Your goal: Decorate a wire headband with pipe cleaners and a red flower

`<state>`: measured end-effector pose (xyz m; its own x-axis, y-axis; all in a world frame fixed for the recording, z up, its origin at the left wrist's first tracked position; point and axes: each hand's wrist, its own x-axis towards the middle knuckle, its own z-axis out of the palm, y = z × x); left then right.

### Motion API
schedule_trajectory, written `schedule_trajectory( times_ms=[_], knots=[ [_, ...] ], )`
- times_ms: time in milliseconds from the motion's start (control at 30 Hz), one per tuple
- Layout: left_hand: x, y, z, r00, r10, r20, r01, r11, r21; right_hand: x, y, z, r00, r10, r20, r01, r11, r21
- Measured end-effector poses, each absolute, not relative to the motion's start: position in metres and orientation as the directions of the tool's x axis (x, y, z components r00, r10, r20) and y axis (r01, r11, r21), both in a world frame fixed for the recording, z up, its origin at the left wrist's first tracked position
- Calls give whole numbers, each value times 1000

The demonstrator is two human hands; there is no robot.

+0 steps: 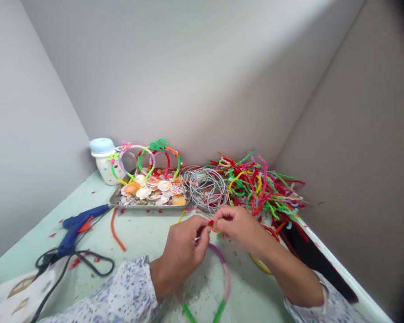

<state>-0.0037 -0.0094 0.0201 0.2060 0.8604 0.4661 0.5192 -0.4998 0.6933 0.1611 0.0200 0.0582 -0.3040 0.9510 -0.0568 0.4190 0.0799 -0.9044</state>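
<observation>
Fingertips of my left hand [186, 244] and my right hand [239, 229] meet above the table, both pinching a short red pipe cleaner [210, 223]. A bit of orange shows just under the right fingertips. Below the hands is a headband [226, 278] wrapped in purple, pink and green fuzzy stem; my left hand covers part of its arch. Whether the red piece is joined to the headband cannot be made out. Just behind the hands lies a coil of grey wire [207, 190], with a heap of coloured pipe cleaners [259, 188] to its right.
A metal tray [148, 207] holds shells, with finished-looking headbands [164, 152] standing in it. Beside it is a white bottle [107, 166] with a blue lid. A blue glue gun [72, 231] and its cord lie left, near an orange stem [116, 231]. Grey walls enclose the table.
</observation>
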Motion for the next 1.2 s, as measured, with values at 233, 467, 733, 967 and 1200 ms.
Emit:
schedule_trajectory(
  times_ms=[233, 467, 733, 967, 1200],
  knots=[
    [-4, -9, 20, 233, 849, 475, 579, -513, 633, 159, 19, 54, -433, 877, -208, 150, -157, -976],
    [-2, 12, 34, 205, 976, -76, -106, 99, 989, 172, 22, 69, -445, 847, 292, 489, 503, -713],
    [1, 6, 35, 309, 945, -103, -139, 152, 979, 176, 20, 67, -593, 693, 410, 547, 720, -427],
    [2, 4, 41, 314, 945, -88, -116, 131, 985, 176, 19, 68, -605, 667, 434, 520, 744, -419],
    [5, -5, 37, 181, 975, 126, 116, -149, 982, 164, 20, 65, -361, 905, 225, 489, 389, -781]
  ],
)
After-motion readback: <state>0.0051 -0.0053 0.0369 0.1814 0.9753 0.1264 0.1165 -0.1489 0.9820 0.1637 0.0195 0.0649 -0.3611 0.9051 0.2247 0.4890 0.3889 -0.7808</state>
